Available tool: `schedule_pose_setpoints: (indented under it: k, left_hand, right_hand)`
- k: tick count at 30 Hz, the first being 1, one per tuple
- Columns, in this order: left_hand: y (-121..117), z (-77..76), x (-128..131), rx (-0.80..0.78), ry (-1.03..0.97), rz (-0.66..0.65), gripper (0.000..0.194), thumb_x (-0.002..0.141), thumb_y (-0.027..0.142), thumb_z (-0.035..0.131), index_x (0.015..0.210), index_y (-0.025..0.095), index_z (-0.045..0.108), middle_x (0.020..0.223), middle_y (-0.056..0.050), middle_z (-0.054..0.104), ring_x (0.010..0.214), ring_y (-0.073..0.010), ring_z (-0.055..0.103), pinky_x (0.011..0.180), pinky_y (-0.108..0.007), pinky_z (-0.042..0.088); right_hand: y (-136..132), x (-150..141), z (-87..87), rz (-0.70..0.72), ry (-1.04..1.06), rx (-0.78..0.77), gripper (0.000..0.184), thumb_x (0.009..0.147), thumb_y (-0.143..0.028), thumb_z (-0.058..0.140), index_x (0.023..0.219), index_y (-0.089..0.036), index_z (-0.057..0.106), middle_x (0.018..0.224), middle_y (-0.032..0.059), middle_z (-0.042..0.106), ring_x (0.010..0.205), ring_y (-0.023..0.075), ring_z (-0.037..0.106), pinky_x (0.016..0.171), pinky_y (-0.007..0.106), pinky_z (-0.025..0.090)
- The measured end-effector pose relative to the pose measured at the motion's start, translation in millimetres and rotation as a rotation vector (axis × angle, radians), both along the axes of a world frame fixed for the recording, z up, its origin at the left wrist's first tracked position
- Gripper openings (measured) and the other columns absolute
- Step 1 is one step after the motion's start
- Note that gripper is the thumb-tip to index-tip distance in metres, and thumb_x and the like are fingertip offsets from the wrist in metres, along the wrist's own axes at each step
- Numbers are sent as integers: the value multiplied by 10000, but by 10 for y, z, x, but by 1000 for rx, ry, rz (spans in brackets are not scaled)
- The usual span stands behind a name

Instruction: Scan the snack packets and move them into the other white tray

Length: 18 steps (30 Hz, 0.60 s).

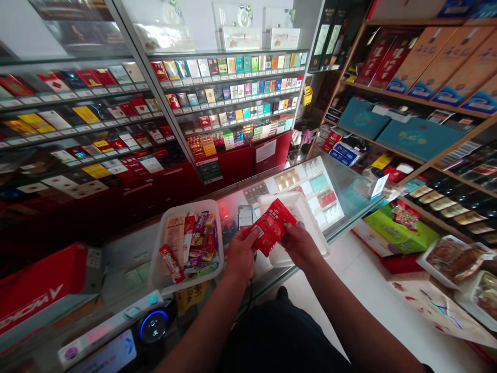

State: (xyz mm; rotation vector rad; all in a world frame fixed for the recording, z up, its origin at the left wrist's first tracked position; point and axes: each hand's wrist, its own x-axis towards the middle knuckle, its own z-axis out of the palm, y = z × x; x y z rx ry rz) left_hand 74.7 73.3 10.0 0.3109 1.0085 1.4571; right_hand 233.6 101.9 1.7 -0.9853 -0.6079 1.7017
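Note:
A red snack packet [271, 224] is stretched between my two hands, above a glass counter. My left hand [241, 253] pinches its lower left corner, thumb on top. On the packet's right end, my right hand [298, 239] grips the edge with thumb and fingers. Beneath the packet lies a white tray [314, 235], partly covered by the packet and my right hand. To the left stands a translucent plastic tub [220, 243] holding many colourful wrapped snacks, with a red candy packet [171, 263] on its near left side.
A red box [46, 285] and a payment device with a glowing blue ring [154, 325] stand on the counter's left. Cigarette shelves [233, 114] line the wall ahead. Boxed goods fill the right shelves [411, 88]. A green box [404, 230] sits at the lower right.

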Motion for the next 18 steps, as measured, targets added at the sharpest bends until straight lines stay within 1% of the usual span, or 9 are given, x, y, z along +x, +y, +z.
schedule_pose_setpoints:
  k: [3, 5, 8, 10, 14, 16, 18]
  left_hand:
    - [0, -27, -7, 7, -42, 38, 351, 642, 302, 895, 852, 160, 652, 859, -15, 725, 745, -128, 665, 738, -268, 539]
    - [-4, -47, -17, 11, -37, 39, 343, 650, 297, 889, 850, 161, 645, 861, -15, 724, 742, -126, 665, 745, -268, 538]
    - [-11, -64, -72, 18, 27, -3, 330, 662, 295, 876, 867, 167, 652, 871, -21, 730, 747, -134, 672, 738, -266, 534]
    - [-1, -53, -142, 28, 105, -65, 334, 668, 301, 871, 906, 172, 676, 881, -30, 739, 740, -139, 673, 711, -253, 522]
    - [101, 29, -321, 74, 240, -186, 359, 715, 396, 841, 962, 156, 737, 906, -68, 763, 717, -157, 679, 691, -269, 525]
    - [186, 67, -394, 95, 308, -198, 356, 729, 430, 826, 922, 139, 756, 854, -70, 759, 679, -160, 673, 664, -276, 524]
    - [277, 77, -439, 113, 344, -163, 346, 721, 437, 830, 873, 135, 760, 789, -54, 746, 638, -152, 659, 628, -269, 511]
  right_hand:
    - [-83, -142, -15, 85, -76, 29, 480, 695, -484, 847, 1056, -205, 698, 1041, 62, 747, 835, 196, 696, 770, 333, 558]
    - [-115, -226, -43, 96, -142, 42, 454, 697, -466, 845, 1025, -186, 705, 996, 68, 755, 791, 194, 692, 751, 332, 549]
    - [-92, -292, -76, 61, -219, 80, 378, 686, -399, 843, 958, -171, 715, 891, 57, 758, 738, 196, 679, 730, 339, 541]
    - [-34, -288, -77, 53, -270, 136, 314, 691, -360, 822, 923, -172, 722, 862, 46, 757, 742, 200, 675, 747, 349, 542]
    - [114, -254, -4, 148, -471, 259, 262, 730, -353, 769, 921, -176, 740, 848, 24, 749, 803, 209, 676, 799, 354, 534]
    - [176, -271, 64, 198, -555, 298, 275, 745, -366, 749, 948, -180, 743, 854, 17, 745, 820, 208, 674, 797, 344, 531]
    - [221, -316, 133, 216, -559, 312, 304, 758, -380, 732, 993, -188, 736, 882, 19, 747, 805, 195, 669, 770, 326, 528]
